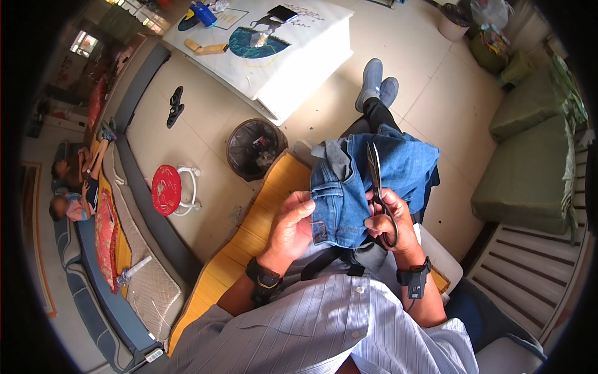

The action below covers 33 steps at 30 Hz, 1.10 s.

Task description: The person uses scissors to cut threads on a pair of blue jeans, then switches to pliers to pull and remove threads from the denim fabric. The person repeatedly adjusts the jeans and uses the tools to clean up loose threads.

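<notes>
Across my lap lies a piece of blue denim clothing (pixel 395 159), with a waistband and belt loop at its left and a grey lining or pocket cloth (pixel 335 157) at its far left corner. My left hand (pixel 293 225) pinches the waistband's left edge between thumb and fingers. In my right hand (pixel 395 223) is a pair of dark scissors (pixel 375 171), the fingers around the handle loops. The scissors' blades point away from me over the denim and look closed or nearly so. Some right-hand fingers rest against the cloth.
A white table (pixel 311 53) stands ahead, a lined waste bin (pixel 246 156) and a red-topped stool (pixel 167 190) to the left. Green cushions (pixel 529 168) are stacked at right on a slatted bench (pixel 517 262). Two people (pixel 78 206) are on the sofa at far left.
</notes>
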Motion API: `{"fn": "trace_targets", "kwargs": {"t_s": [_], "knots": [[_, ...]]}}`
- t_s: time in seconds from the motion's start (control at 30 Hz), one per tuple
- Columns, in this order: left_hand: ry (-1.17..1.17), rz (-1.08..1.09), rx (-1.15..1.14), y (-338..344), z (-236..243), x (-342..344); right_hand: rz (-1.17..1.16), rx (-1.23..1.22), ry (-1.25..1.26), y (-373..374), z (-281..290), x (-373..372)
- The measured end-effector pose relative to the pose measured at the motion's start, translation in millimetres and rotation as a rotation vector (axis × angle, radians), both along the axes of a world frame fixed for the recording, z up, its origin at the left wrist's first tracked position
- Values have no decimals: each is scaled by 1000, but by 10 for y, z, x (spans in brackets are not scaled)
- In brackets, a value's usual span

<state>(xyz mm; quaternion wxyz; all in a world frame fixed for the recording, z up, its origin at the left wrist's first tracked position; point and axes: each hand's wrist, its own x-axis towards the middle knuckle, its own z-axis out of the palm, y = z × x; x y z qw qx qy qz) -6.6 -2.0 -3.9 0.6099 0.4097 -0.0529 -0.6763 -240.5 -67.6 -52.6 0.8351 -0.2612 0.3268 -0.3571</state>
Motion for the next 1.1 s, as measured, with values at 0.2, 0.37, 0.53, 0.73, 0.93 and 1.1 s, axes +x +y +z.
{"fn": "trace_targets", "kwargs": {"t_s": [0.2, 0.37, 0.53, 0.73, 0.93, 1.1], "knots": [[-152, -16, -84, -13, -195, 90, 128, -378, 366, -36, 165, -172], [-259, 83, -57, -58, -31, 54, 523, -769, 882, -149, 758, -366], [-298, 32, -104, -92, -93, 79, 536, -976, 1000, -176, 834, -352], [-327, 24, -121, -57, -142, 81, 510, -1027, 1017, -174, 816, -245], [-331, -11, -186, -47, -152, 98, 451, -1107, 1050, -169, 808, -191], [-336, -36, -155, -32, -166, 96, 397, -1266, 1112, -162, 797, -210]]}}
